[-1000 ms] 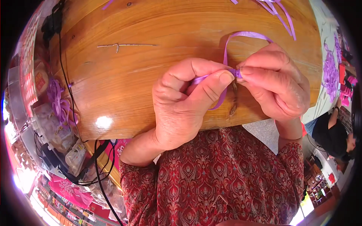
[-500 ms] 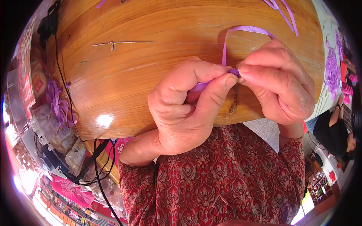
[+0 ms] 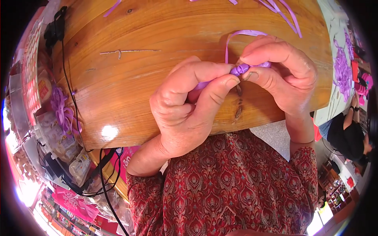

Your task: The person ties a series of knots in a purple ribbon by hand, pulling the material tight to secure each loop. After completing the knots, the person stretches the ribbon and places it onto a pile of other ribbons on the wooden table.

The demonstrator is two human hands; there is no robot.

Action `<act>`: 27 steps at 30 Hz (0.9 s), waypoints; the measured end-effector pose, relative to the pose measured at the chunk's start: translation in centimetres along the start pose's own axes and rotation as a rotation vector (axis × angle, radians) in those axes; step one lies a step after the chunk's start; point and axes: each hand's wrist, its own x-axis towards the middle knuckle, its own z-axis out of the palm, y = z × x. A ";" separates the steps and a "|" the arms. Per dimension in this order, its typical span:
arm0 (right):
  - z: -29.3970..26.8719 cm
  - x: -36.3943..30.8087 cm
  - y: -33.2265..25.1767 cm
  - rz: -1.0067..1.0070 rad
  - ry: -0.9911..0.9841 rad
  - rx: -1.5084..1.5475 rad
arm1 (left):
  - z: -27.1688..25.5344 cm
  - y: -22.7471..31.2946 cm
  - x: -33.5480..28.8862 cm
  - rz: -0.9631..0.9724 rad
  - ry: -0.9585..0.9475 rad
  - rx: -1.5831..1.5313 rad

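Note:
A narrow purple ribbon (image 3: 246, 32) is between my two hands, with a small folded knot (image 3: 239, 70) at its middle. My left hand (image 3: 189, 104) pinches the knot's left side between thumb and index finger, and some ribbon runs back into that palm. On the other side, my right hand (image 3: 281, 70) grips the ribbon close to the knot with thumb and fingers. A loop of ribbon arches up behind the right fingers. Both hands are held over the wooden table (image 3: 157, 78), near its front edge.
A thin twisted wire (image 3: 130, 51) with a small hook lies on the table. More purple ribbons (image 3: 283, 15) lie at the far edge. Purple ribbon bundles hang at left (image 3: 63, 108) and right (image 3: 342, 70). Black cables (image 3: 104, 177) run down the left side. Another person (image 3: 344, 135) is at far right.
My right fingers have shifted and spread a little, so the knot shows more clearly between the hands. Both hands have moved slightly left.

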 end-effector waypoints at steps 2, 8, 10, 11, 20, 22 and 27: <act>-0.3 0.1 0.0 -0.005 -0.010 -0.022 | 0.1 0.6 0.1 -0.078 -0.005 0.067; -0.6 0.6 -0.1 -0.164 -0.082 -0.223 | 0.0 -0.2 0.2 -0.070 0.010 -0.024; -0.7 0.6 0.0 -0.241 -0.096 -0.299 | 0.3 0.2 0.4 -0.119 0.016 -0.144; -0.6 0.6 0.0 -0.240 -0.097 -0.299 | 0.4 0.3 0.4 -0.166 0.020 -0.264; -0.7 0.5 0.3 -0.215 -0.132 -0.260 | -0.1 0.2 0.0 -0.278 -0.007 -0.333; -0.6 0.5 0.3 -0.207 -0.121 -0.261 | 0.0 0.4 0.0 -0.281 0.005 -0.333; -0.5 0.4 0.4 -0.217 -0.122 -0.257 | 0.0 0.1 0.0 -0.159 0.021 -0.289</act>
